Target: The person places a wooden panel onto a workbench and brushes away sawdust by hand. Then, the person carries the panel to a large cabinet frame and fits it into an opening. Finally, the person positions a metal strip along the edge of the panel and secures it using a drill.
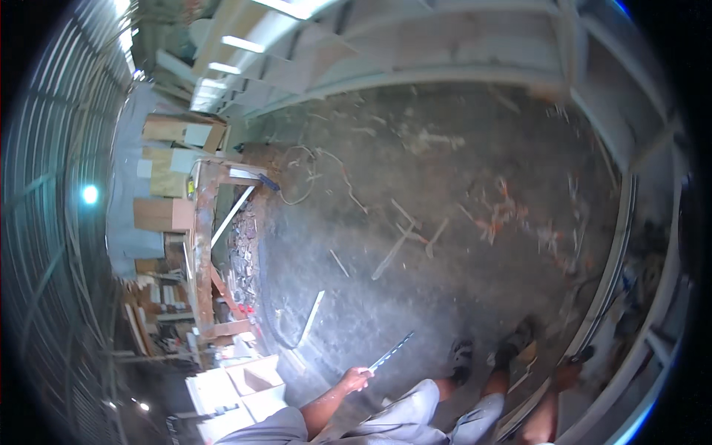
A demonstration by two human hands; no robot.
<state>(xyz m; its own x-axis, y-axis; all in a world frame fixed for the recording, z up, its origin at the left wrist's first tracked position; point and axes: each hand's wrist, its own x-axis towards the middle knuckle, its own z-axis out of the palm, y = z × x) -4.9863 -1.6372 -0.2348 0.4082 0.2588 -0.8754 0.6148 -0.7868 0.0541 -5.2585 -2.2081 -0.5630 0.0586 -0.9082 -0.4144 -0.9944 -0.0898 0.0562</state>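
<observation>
Right of the white box (265,404), we are apparently holding out a slotted strip (391,351), our left hand (356,379) clamping its near end; the next move is calling for steadiness. Farther right, our right hand (568,375) is showing too dimly to tell its grip.

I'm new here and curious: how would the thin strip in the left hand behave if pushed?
The strip is probably fairly stiff: it juts straight from the left hand without visible sag. It looks light, being slim. Pushed at its free end, it might swivel, since only one end is held.
</observation>
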